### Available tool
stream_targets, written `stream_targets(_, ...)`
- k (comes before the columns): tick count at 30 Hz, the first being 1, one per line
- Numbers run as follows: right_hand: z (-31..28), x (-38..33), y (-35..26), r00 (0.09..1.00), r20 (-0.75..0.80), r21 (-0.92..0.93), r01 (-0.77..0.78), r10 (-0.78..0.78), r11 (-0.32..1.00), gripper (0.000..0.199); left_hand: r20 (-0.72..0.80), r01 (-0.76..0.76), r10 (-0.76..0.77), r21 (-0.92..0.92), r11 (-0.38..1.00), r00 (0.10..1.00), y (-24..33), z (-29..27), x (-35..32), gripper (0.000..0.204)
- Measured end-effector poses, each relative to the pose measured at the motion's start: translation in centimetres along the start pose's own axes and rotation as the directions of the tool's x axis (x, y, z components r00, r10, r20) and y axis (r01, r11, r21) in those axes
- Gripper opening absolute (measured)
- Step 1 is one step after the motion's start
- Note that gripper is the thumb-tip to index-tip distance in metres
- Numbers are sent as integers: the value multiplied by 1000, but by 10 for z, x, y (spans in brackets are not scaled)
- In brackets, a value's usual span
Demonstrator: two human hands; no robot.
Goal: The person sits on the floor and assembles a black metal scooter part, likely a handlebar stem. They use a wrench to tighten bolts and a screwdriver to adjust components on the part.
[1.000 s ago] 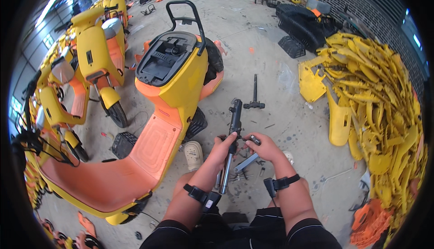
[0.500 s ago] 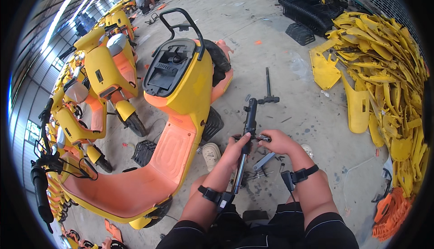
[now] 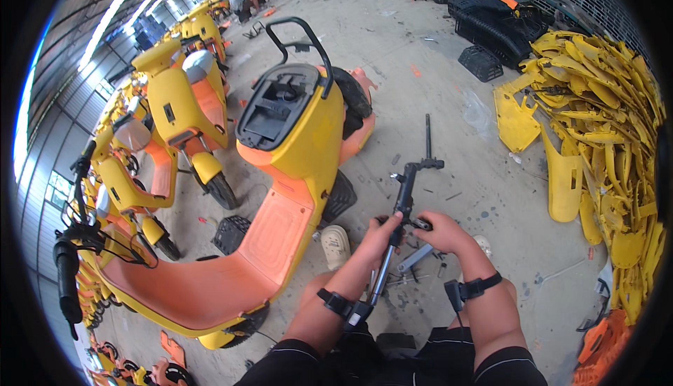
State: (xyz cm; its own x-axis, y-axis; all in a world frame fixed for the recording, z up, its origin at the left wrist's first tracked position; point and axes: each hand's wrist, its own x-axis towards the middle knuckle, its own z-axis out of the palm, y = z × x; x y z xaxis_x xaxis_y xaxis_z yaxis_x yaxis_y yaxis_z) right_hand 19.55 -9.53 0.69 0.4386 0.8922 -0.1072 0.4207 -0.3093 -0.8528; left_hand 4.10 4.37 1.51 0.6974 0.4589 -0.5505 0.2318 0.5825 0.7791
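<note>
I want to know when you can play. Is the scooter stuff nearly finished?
Not nearly. Done: the yellow and orange scooter body lies stripped, its seat well open, and yellow plastic panels are piled up. In hand: the left hand and right hand both grip the black metal steering column. Left: more whole yellow scooters stand waiting.

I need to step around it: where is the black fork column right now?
Head view, centre-right: the black fork column stands upright, gripped by both hands, just right of the yellow scooter.
</note>
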Motion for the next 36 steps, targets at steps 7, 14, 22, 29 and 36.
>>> stream_targets(7, -4, -17, -10, 999, 30, -92, -21, 24, 996, 32, 42, 75, -77, 56, 996, 996, -13, 0, -6, 63)
stream_targets(14, -6, -18, -24, 993, 68, -87, -95, 101, 992, 37, -31, 43, -42, 25, 999, 999, -13, 2, -17, 61)
stream_targets(22, 9, -12, -32, 999, 1, -39, -43, 43, 998, 37, -6, 73, -74, -61, 995, 997, -11, -10, -20, 52)
stream_targets(29, 7, -7, -25, 998, 41, 12, -50, 49, 999, 34, -72, 54, -56, -24, 998, 996, -8, -6, -15, 49)
stream_targets(36, -8, -12, -32, 995, 73, -124, -66, 75, 990, 33, -25, 96, -96, 10, 995, 995, -13, -2, -11, 51)
